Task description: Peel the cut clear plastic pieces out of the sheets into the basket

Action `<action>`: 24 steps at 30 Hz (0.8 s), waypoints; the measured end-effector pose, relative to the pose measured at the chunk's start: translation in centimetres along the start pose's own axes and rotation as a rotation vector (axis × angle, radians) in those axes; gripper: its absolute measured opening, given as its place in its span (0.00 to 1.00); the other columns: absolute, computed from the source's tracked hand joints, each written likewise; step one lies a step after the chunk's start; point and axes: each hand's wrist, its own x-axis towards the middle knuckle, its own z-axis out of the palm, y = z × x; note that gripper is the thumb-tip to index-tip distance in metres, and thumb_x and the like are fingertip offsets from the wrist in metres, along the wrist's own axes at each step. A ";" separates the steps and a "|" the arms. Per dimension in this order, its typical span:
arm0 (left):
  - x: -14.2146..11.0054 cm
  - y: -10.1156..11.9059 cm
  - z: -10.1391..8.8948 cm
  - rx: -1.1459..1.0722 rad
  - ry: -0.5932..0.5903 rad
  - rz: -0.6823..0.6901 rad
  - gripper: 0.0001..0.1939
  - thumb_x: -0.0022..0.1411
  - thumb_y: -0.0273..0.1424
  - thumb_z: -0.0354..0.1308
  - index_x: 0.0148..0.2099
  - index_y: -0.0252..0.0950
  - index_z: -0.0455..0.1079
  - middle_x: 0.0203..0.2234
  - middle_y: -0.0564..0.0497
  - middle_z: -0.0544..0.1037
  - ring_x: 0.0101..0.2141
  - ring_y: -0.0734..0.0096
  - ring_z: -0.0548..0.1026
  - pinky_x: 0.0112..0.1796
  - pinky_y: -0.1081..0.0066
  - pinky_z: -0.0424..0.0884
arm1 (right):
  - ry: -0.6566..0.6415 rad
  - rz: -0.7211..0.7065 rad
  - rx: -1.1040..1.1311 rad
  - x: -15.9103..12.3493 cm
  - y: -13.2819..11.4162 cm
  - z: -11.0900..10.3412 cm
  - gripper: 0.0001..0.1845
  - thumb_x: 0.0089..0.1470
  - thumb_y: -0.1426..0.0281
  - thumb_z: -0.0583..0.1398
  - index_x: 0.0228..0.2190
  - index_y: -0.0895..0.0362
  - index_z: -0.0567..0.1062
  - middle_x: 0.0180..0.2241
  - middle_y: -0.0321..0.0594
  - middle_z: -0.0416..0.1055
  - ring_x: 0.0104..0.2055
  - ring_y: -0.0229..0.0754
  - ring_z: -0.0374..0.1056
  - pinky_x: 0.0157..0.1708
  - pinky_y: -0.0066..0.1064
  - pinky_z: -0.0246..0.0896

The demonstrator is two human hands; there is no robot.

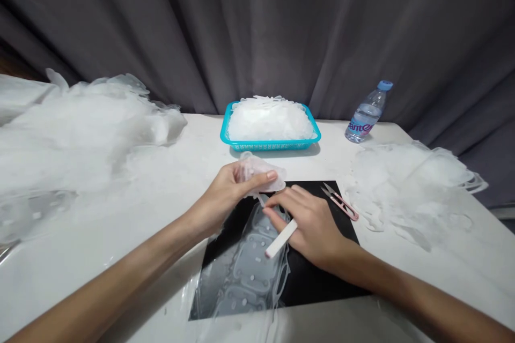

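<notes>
My left hand [231, 187] is closed around thin, translucent white rounded pieces [257, 169], with the thumb pressed on top. Just to its right, my right hand [309, 220] pinches the edge of a translucent strip between thumb and index finger. A white stick-shaped tool [281, 238] lies in the same hand, its end pointing down to the left; its other end is hidden. Beneath both hands, a clear sheet of moulded rounded shapes [253, 262] with small raised dots lies on a black mat [317, 284] and runs past its front edge.
A blue basket [269, 146] heaped with translucent pieces stands at the back. Pink-handled thread snips [341, 203] lie on the mat's right edge. A water bottle [366, 115] and a tangle of translucent scraps [410, 187] are on the right. A large translucent pile [80, 134] covers the left.
</notes>
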 end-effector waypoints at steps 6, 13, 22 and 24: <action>0.2 0.1 -0.5 0.059 -0.097 0.007 0.19 0.60 0.45 0.72 0.39 0.32 0.79 0.31 0.49 0.83 0.30 0.69 0.78 0.35 0.73 0.74 | 0.099 0.409 0.465 1.3 0.2 -1.7 0.16 0.62 0.57 0.65 0.44 0.53 0.71 0.36 0.36 0.78 0.24 0.35 0.60 0.28 0.30 0.57; 0.1 0.1 -0.2 0.100 -0.224 0.099 0.18 0.67 0.47 0.66 0.40 0.35 0.80 0.33 0.49 0.82 0.33 0.68 0.79 0.38 0.72 0.77 | 0.117 0.434 0.676 2.0 0.9 -2.5 0.22 0.63 0.49 0.62 0.32 0.54 0.72 0.29 0.36 0.70 0.30 0.38 0.65 0.31 0.30 0.62; -0.3 1.3 -2.2 0.390 -0.436 0.103 0.15 0.70 0.43 0.64 0.39 0.36 0.80 0.30 0.53 0.78 0.32 0.71 0.73 0.37 0.74 0.68 | -0.168 0.283 0.728 1.7 2.1 -4.1 0.10 0.69 0.63 0.61 0.46 0.52 0.79 0.43 0.40 0.77 0.42 0.41 0.72 0.45 0.34 0.69; -0.3 1.4 -2.3 0.427 -0.451 0.106 0.16 0.71 0.43 0.63 0.37 0.36 0.79 0.28 0.54 0.75 0.31 0.73 0.71 0.34 0.75 0.66 | -0.158 0.280 0.725 1.8 2.0 -4.5 0.13 0.71 0.61 0.58 0.43 0.53 0.81 0.39 0.38 0.78 0.42 0.41 0.73 0.45 0.34 0.68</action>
